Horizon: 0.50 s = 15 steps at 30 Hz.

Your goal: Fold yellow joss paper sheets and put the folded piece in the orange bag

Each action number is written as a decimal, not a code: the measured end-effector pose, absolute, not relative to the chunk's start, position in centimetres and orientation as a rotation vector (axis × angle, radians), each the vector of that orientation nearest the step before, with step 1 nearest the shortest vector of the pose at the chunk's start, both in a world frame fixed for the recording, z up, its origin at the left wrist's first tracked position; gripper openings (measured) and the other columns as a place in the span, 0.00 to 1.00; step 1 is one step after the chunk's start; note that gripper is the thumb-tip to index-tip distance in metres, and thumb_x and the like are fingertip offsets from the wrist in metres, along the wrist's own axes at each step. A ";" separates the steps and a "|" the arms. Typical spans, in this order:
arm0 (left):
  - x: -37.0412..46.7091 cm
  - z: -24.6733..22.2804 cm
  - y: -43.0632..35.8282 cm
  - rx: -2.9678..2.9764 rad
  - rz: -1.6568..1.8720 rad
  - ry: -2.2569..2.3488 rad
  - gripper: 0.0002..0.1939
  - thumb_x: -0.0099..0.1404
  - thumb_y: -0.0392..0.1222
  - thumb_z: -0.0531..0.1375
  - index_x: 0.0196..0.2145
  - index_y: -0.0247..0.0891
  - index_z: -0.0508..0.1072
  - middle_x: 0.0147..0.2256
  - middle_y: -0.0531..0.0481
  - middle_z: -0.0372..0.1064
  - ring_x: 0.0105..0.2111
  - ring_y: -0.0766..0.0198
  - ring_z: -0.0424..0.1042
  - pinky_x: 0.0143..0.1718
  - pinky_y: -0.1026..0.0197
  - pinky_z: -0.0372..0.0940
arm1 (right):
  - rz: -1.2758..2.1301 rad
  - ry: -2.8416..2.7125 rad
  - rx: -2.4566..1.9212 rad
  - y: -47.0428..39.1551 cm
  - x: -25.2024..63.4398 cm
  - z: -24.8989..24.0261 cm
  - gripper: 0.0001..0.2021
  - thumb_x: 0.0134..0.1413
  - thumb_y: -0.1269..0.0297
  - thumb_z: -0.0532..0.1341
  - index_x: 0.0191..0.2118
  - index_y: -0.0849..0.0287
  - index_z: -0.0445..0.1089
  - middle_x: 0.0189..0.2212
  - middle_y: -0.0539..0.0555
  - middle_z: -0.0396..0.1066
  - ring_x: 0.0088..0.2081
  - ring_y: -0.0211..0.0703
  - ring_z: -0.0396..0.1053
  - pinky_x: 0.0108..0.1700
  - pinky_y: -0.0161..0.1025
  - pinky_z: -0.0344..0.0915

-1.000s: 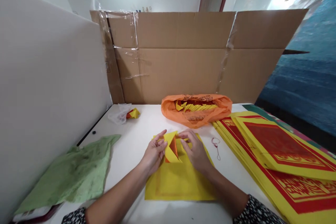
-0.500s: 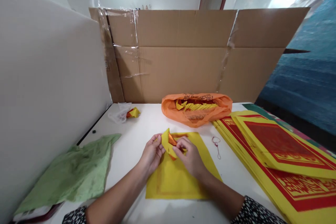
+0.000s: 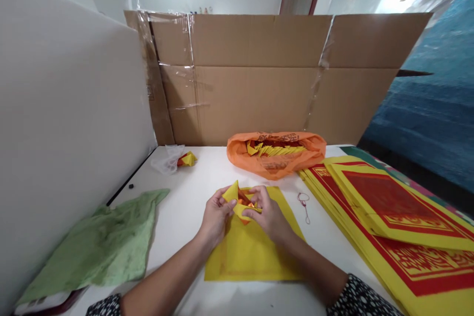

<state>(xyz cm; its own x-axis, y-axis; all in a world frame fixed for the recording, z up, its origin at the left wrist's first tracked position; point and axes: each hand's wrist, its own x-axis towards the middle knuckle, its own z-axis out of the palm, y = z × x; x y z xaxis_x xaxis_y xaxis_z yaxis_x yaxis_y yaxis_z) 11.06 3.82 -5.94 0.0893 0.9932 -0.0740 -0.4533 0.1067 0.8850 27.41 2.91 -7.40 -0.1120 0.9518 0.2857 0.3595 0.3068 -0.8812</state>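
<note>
A folded yellow paper piece (image 3: 241, 211) with a shiny orange inside is held between both hands, its pointed tip upward on the left. My left hand (image 3: 217, 213) pinches its left side, thumb on the front. On the right side, my right hand (image 3: 267, 212) grips the edge between thumb and fingers. Beneath the hands a flat yellow sheet (image 3: 255, 256) lies on the white table (image 3: 177, 247), a faint reddish border showing through it.
An orange bag (image 3: 276, 165) holds several folded yellow pieces. Stacked red and yellow sheets (image 3: 400, 202) lie right, near a red string loop (image 3: 304, 202). A green cloth (image 3: 107, 242), a clear plastic bag (image 3: 167, 159) and a folded piece (image 3: 188, 159) are left. Cardboard (image 3: 252, 98) stands behind.
The folded piece has opened wider, showing more of its orange inside. My right hand's fingers have moved up and spread from the thumb around the edge; my left thumb has shifted onto the front.
</note>
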 end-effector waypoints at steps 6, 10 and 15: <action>9.7 -7.1 5.5 1.067 1.313 1.034 0.37 0.59 0.49 0.67 0.63 0.44 0.60 0.39 0.49 0.70 0.37 0.64 0.73 0.37 0.64 0.66 | 0.958 -1.806 -1.029 5.9 28.6 -4.4 0.14 0.59 0.63 0.58 0.50 0.54 0.67 0.34 0.50 0.67 0.28 0.36 0.65 0.32 0.34 0.63; 8.4 -7.8 6.7 1.406 1.276 1.191 0.23 0.64 0.46 0.62 0.55 0.41 0.66 0.54 0.42 0.63 0.54 0.56 0.66 0.54 0.55 0.63 | 1.048 -1.650 -1.308 13.6 29.8 -2.0 0.11 0.60 0.68 0.54 0.44 0.62 0.71 0.24 0.48 0.65 0.19 0.31 0.57 0.22 0.30 0.55; 7.7 -8.5 7.1 1.704 1.243 1.243 0.11 0.66 0.41 0.55 0.45 0.39 0.72 0.47 0.43 0.65 0.50 0.56 0.68 0.52 0.52 0.65 | 0.898 -1.661 -1.507 22.8 30.5 -1.7 0.10 0.60 0.70 0.56 0.41 0.68 0.73 0.19 0.49 0.64 0.19 0.33 0.60 0.23 0.31 0.58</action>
